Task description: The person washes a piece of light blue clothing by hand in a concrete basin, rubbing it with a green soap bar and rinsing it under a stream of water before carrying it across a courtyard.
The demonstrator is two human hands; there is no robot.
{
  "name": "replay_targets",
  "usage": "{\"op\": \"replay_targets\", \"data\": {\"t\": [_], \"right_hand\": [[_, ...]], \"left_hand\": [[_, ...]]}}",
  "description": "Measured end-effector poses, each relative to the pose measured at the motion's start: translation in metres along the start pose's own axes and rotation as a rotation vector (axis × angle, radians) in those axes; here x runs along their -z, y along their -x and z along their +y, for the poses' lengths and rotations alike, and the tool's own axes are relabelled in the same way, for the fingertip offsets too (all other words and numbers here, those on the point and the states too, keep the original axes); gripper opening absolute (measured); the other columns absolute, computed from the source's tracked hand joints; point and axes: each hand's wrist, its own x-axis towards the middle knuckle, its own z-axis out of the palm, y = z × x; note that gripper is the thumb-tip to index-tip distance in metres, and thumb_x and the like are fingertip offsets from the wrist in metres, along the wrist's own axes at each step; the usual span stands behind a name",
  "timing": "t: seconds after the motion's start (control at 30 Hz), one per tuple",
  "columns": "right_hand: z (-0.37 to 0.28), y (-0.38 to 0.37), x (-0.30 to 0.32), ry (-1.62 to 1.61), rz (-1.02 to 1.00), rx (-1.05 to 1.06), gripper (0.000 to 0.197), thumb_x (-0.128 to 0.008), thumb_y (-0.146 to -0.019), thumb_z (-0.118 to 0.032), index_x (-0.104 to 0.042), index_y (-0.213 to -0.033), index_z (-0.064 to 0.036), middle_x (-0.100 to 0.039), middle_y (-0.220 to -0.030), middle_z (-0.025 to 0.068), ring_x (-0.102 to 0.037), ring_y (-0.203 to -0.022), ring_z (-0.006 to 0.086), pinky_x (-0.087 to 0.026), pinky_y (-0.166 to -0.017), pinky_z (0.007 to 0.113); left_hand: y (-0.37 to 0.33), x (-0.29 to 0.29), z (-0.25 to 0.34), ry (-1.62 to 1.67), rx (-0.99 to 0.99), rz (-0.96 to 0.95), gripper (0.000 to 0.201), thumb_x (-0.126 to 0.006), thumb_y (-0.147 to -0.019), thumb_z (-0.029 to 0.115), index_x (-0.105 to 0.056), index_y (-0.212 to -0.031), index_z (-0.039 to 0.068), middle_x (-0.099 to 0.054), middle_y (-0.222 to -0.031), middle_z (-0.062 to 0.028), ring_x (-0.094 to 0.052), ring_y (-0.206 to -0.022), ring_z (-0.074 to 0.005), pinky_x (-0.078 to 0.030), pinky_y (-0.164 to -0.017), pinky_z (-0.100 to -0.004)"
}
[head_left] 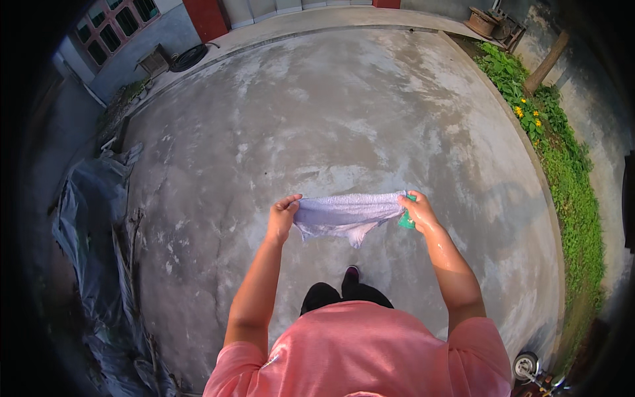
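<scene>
A pale lavender towel [350, 212] is stretched between my two hands in front of me, its top edge nearly straight and its lower edge hanging uneven. My left hand [285, 213] pinches one end. At the other end my right hand [419, 210] grips the towel's corner together with a small green thing [407, 220], whose kind I cannot make out. My right forearm looks wet and shiny. Both arms reach out from pink sleeves, and the cloth hangs above the concrete, apart from the ground.
Concrete yard [198, 132] spreads all round me. Along the left lies a dark plastic sheet [92, 231]; a black coiled hose [189, 58] rests by the far left wall. A planted strip with yellow flowers [519, 111] borders the right, and a wheel [526, 366] shows at lower right.
</scene>
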Motion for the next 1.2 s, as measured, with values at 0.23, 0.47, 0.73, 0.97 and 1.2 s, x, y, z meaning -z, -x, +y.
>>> {"op": "replay_targets", "data": {"t": [0.23,0.47,0.73,0.97,1.2], "right_hand": [[-0.073,-0.228,-0.048,0.492,-0.156,0.425,0.021,-0.060,-0.081,-0.015,-0.056,-0.094,0.0007,-0.059,-0.078,0.0047,-0.052,-0.065,0.0114,-0.043,-0.058,0.027],[-0.140,-0.423,-0.066,0.142,-0.156,0.044,0.018,-0.059,-0.082,-0.010,-0.057,-0.099,-0.0023,-0.060,-0.088,0.0058,-0.056,-0.082,0.0135,-0.045,-0.071,0.027],[-0.284,-0.592,-0.086,0.956,-0.217,0.401,0.037,-0.067,-0.074,-0.028,-0.054,-0.098,-0.0033,-0.057,-0.099,0.0153,-0.054,-0.095,0.0294,-0.043,-0.080,0.037],[-0.352,-0.777,-0.083,1.315,-0.356,0.327,0.030,-0.067,-0.072,-0.023,-0.056,-0.095,-0.0073,-0.057,-0.099,0.0143,-0.053,-0.097,0.0300,-0.043,-0.079,0.040],[-0.452,-0.966,-0.077,1.270,-0.559,0.485,0.018,-0.063,-0.077,-0.020,-0.059,-0.088,-0.0057,-0.059,-0.084,0.0119,-0.057,-0.083,0.0291,-0.044,-0.071,0.039]], "left_hand": [[-0.168,-0.007,0.069,-0.186,-0.146,0.103,0.010,-0.057,-0.082,0.004,-0.064,-0.089,-0.001,-0.061,-0.077,-0.0009,-0.054,-0.066,-0.0058,-0.044,-0.059,-0.0194],[-0.403,0.033,0.076,-0.119,-0.031,0.119,0.021,-0.059,-0.079,0.005,-0.061,-0.098,-0.003,-0.061,-0.079,-0.0053,-0.057,-0.069,-0.0104,-0.047,-0.065,-0.0224],[-0.621,0.015,0.202,-0.740,-0.354,-0.064,0.035,-0.061,-0.068,-0.001,-0.053,-0.102,-0.002,-0.058,-0.093,-0.0168,-0.058,-0.083,-0.0281,-0.047,-0.075,-0.0339],[-0.803,-0.015,0.234,-0.998,-0.429,0.019,0.027,-0.063,-0.066,0.000,-0.056,-0.092,0.002,-0.056,-0.092,-0.0165,-0.056,-0.087,-0.0334,-0.047,-0.077,-0.0379],[-0.950,-0.013,0.323,-1.058,-0.483,-0.095,0.019,-0.068,-0.073,0.015,-0.062,-0.088,0.005,-0.058,-0.082,-0.0059,-0.058,-0.078,-0.0246,-0.046,-0.074,-0.0326]]}}
